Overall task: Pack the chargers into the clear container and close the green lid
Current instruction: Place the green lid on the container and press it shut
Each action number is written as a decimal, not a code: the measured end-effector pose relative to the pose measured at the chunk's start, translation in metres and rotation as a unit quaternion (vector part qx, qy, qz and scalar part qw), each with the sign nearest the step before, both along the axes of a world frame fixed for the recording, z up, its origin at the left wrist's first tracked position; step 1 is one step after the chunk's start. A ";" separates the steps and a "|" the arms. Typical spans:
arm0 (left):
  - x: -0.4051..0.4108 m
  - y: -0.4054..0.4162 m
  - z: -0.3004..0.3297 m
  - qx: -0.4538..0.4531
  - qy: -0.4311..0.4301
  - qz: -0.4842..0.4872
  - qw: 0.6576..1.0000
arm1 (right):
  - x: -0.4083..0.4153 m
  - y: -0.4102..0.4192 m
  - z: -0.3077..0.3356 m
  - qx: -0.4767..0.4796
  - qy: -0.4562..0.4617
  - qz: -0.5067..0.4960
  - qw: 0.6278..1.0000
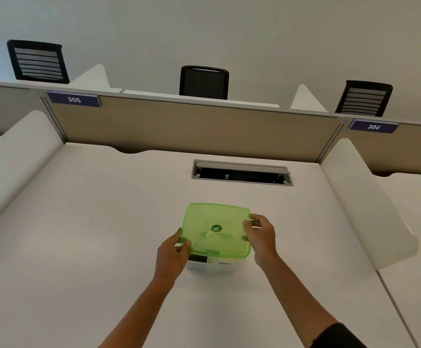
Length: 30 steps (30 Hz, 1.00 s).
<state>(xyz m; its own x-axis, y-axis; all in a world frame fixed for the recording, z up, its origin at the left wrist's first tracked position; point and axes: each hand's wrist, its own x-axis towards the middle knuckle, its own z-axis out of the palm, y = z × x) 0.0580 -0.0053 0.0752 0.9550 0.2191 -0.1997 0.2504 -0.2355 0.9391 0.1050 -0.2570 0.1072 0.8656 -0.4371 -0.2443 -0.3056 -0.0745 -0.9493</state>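
Observation:
A translucent green lid [217, 222] with a round dark sticker at its middle lies over the clear container [212, 266] on the white desk. My left hand [173, 257] pinches the lid's near left edge. At the right edge, my right hand [261, 234] holds the lid with fingers curled over it. Through the lid and the container's front wall I see white and dark charger shapes [204, 258], blurred. Only the container's near wall shows below the lid.
The white desk [104, 234] has an open grey cable hatch [242, 173] just beyond the container. White side dividers [370, 202] flank the desk, a tan partition [192, 126] closes the back, and black chairs stand behind it.

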 end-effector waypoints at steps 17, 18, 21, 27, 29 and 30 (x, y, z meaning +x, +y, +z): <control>0.000 0.005 -0.038 0.187 0.066 -0.050 0.979 | 0.008 0.004 -0.045 -0.173 0.089 0.102 0.976; 0.000 0.006 -0.040 0.188 0.069 -0.053 0.978 | 0.008 0.004 -0.045 -0.174 0.088 0.104 0.975; 0.000 0.008 -0.043 0.180 0.070 -0.061 0.979 | 0.007 0.003 -0.046 -0.189 0.093 0.108 0.972; 0.001 0.010 -0.034 0.145 0.058 -0.075 0.985 | 0.008 0.001 -0.052 -0.228 0.108 0.112 0.961; 0.001 0.011 -0.035 0.118 0.059 -0.074 0.988 | 0.010 0.002 -0.055 -0.241 0.118 0.109 0.957; 0.001 0.012 -0.036 0.104 0.060 -0.072 0.990 | 0.010 0.002 -0.055 -0.250 0.122 0.108 0.955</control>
